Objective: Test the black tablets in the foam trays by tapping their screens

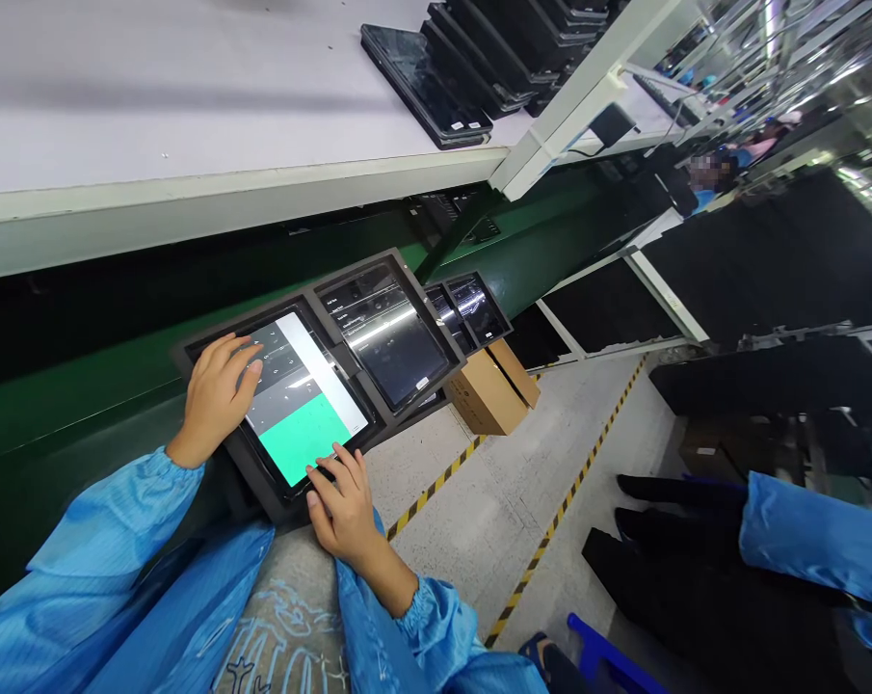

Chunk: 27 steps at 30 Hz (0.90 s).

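A lit tablet (306,359) lies in the near compartment of a black two-slot tray (343,361). Its screen shows a calculator-like keypad in grey, with white and green areas. Over the keypad end, my left hand (220,390) rests with fingers spread, fingertips at the screen. My right hand (344,506) has its fingers stretched over the green end, touching or just above the glass. In the tray's other compartment sits a second tablet (384,333), dark with a short list of white text. Neither hand grips anything.
Another tray with dark tablets (471,306) stands beyond, above a cardboard box (489,390). Stacked black tablets (436,82) lie on the white shelf (153,154). A green conveyor belt (551,236) runs alongside. Yellow-black tape marks the floor; a blue stool (609,660) is lower right.
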Motion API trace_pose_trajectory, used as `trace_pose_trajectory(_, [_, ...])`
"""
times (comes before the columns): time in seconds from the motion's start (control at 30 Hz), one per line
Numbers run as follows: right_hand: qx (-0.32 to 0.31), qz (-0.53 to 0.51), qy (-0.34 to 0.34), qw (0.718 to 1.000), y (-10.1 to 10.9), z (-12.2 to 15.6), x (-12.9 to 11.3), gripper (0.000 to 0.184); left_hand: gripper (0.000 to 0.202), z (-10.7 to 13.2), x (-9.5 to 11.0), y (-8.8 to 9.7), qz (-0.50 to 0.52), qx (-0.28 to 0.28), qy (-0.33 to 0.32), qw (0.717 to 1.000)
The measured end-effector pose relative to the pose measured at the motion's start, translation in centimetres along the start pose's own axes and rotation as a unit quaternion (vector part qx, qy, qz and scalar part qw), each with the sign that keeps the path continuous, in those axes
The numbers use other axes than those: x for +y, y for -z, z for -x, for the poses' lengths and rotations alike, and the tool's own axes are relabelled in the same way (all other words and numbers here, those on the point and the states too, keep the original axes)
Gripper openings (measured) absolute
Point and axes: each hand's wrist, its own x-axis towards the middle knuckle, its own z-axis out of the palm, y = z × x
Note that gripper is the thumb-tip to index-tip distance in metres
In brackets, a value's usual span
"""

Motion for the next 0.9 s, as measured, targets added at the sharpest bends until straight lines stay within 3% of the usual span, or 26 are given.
trace_pose_trajectory(0.13, [0.016,-0.028,-0.029,0.999,0.0,-1.0,0.4,0.039,0.046,0.0,-0.2,-0.3,-0.022,-0.016,-0.016,1.0])
trace_pose_trajectory(0.3, [0.022,-0.046,-0.037,0.998,0.1,-1.5,0.9,0.035,0.044,-0.2,-0.5,-0.6,-0.054,-0.075,-0.073,0.993])
trace_pose_trajectory(0.47, [0.039,-0.054,-0.043,0.997,0.1,-0.6,0.9,0.033,0.044,-0.1,-0.7,-0.6,-0.05,-0.072,-0.072,0.994])
trace_pose_trajectory(0.7, [-0.048,-0.029,-0.019,0.998,0.3,-0.9,0.0,0.041,0.041,0.0,-1.0,-0.6,-0.046,-0.069,-0.079,0.993])
trace_pose_trajectory(0.9, [-0.059,-0.021,-0.026,0.998,0.2,-0.7,-0.3,0.044,0.04,0.0,-0.8,-0.5,-0.051,-0.063,-0.091,0.993])
